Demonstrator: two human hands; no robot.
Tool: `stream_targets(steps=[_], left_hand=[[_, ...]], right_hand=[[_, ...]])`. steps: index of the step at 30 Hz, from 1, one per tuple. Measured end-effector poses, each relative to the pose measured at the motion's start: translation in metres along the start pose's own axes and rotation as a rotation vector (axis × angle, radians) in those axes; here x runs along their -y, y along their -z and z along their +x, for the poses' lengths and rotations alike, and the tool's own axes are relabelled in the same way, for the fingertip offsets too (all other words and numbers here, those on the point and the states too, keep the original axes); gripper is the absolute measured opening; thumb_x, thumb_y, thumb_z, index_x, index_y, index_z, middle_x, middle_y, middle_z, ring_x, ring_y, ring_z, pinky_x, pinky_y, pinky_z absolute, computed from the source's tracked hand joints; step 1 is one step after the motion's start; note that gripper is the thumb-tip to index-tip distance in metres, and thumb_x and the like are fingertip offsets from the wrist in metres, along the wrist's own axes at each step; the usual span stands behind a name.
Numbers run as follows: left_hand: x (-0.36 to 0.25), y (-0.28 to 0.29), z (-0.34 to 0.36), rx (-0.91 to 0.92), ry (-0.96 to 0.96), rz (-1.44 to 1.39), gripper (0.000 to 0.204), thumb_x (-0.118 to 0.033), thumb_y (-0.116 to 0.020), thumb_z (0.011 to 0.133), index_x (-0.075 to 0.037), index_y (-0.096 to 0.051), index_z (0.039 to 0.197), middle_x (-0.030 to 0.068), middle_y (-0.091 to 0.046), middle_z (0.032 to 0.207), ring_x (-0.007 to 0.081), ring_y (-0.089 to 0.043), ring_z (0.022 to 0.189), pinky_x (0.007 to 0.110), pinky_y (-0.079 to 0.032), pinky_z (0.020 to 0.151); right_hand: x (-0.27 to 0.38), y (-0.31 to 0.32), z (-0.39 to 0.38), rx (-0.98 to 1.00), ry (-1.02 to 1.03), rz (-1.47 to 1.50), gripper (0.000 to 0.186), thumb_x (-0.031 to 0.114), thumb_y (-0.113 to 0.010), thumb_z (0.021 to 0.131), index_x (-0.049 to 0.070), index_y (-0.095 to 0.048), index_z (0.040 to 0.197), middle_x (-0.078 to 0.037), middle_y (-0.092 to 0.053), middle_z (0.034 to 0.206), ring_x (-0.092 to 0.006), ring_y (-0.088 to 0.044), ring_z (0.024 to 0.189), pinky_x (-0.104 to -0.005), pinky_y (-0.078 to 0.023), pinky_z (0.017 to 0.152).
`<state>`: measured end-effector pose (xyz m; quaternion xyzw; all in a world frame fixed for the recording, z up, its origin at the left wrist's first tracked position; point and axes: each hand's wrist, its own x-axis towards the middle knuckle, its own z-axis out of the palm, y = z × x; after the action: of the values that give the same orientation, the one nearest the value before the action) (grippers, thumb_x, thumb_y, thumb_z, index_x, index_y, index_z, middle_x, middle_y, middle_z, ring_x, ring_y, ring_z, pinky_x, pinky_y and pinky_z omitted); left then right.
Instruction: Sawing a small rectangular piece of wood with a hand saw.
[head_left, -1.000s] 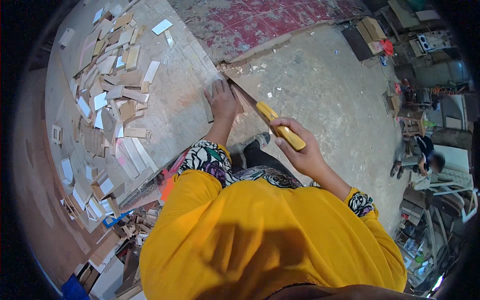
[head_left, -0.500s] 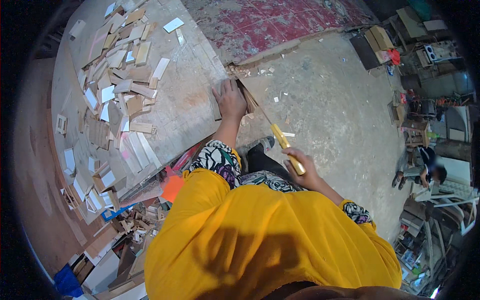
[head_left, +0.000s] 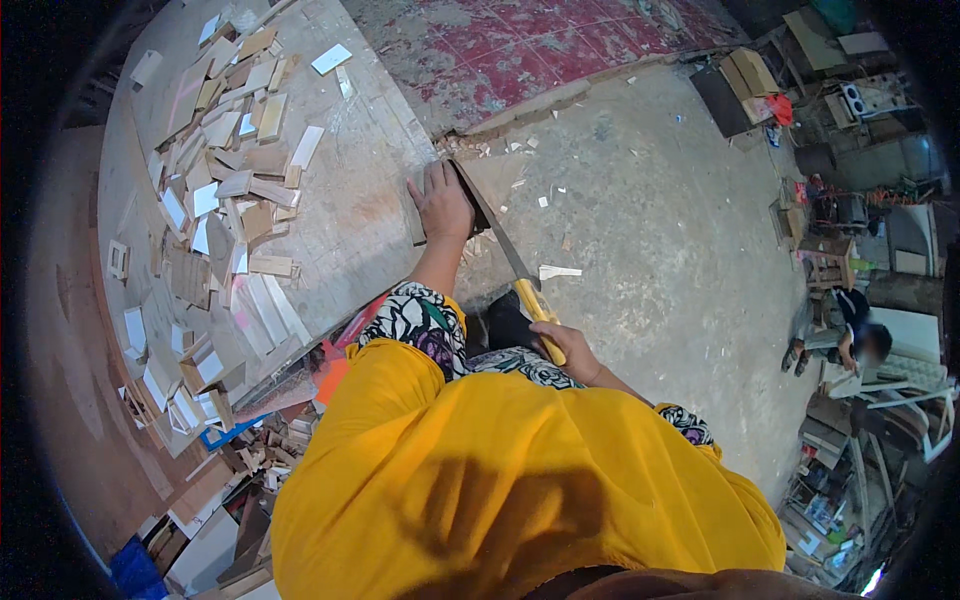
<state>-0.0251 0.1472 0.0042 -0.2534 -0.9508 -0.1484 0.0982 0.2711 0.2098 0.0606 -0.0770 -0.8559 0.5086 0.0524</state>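
My left hand [head_left: 445, 205] lies flat, fingers stretched forward and thumb apart, on a dark thin board [head_left: 478, 208] at the right edge of the wooden worktable [head_left: 375, 165]. Most of that board is hidden beneath the hand. My right hand [head_left: 568, 348] is wrapped round the yellow handle of a handsaw [head_left: 533, 300], low in front of my body. From the handle the saw's blade runs away and to the left, close along the board's right side. Whether its teeth are in the board I cannot tell.
Wood offcuts [head_left: 240, 160] lie heaped on the table's left part. Scrap wood [head_left: 215, 530] fills the floor at lower left. Wood chips dot the concrete floor [head_left: 650, 230]. Beyond it are red tiles [head_left: 540, 45]. Another person [head_left: 850, 330] crouches at far right, near cartons and clutter.
My right hand has drawn the saw back toward my body, so more blade shows. My left hand stays on the board. The whole view has shifted slightly.
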Motion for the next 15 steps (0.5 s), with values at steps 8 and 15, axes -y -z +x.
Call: stream_targets(steps=[8, 15], left_hand=[[-0.005, 0.016, 0.000, 0.011, 0.020, -0.117, 0.037, -0.019, -0.045, 0.085, -0.003, -0.047, 0.119, 0.0105, -0.046, 0.121, 0.0256, -0.038, 0.122, 0.058, -0.020, 0.103], [-0.002, 0.008, -0.001, -0.024, 0.005, -0.112, 0.038, -0.023, -0.048, 0.084, -0.003, -0.047, 0.117, 0.0113, -0.046, 0.121, 0.0265, -0.038, 0.121, 0.059, -0.020, 0.102]], right_hand=[[0.064, 0.051, 0.030, -0.198, -0.181, 0.256, 0.025, 0.004, -0.059, 0.080, 0.006, -0.054, 0.105, -0.011, -0.060, 0.097, -0.0207, -0.060, 0.084, -0.0279, -0.046, 0.076], [0.104, 0.071, 0.052, -0.209, -0.273, 0.372, 0.022, 0.002, -0.058, 0.082, 0.005, -0.053, 0.103, -0.006, -0.058, 0.097, -0.0146, -0.057, 0.086, -0.0245, -0.043, 0.078]])
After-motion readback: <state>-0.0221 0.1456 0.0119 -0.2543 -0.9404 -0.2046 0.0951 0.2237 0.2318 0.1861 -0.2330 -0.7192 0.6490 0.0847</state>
